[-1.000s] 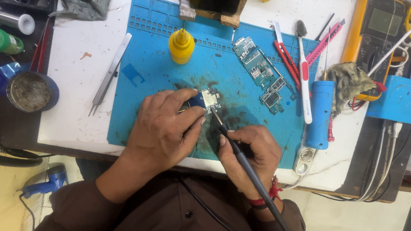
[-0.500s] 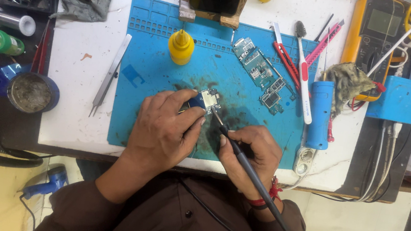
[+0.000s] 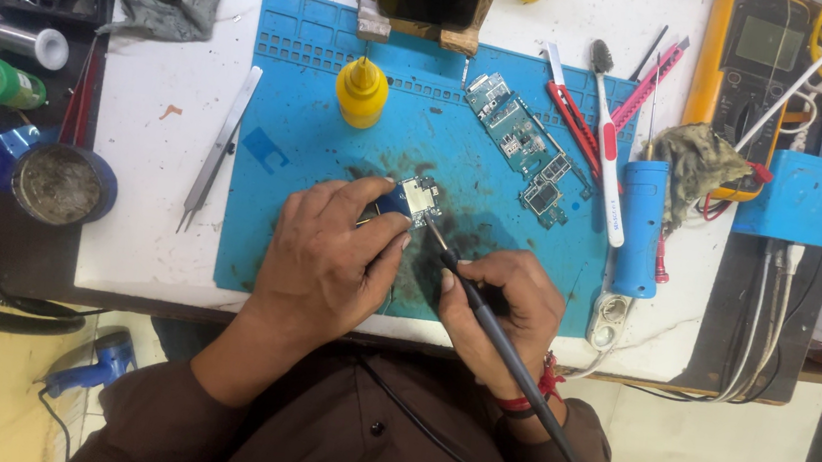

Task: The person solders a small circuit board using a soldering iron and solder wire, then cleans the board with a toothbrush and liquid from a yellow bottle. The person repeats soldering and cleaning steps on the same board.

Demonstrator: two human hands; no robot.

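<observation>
My left hand (image 3: 333, 254) pinches a small blue circuit board (image 3: 414, 199) flat against the blue work mat (image 3: 308, 151). My right hand (image 3: 504, 305) grips a black soldering iron (image 3: 483, 313) like a pen, its cord trailing back past my wrist. The iron's tip touches the near edge of the small board. The two hands lie side by side at the mat's front edge.
A yellow squeeze bottle (image 3: 361, 94), a long green circuit board (image 3: 525, 147), tweezers (image 3: 221, 147), a red cutter (image 3: 571, 111), a toothbrush (image 3: 608, 150) and a blue cylinder (image 3: 640, 228) lie around. A round tin (image 3: 59, 184) stands left, a blue box (image 3: 791, 197) right.
</observation>
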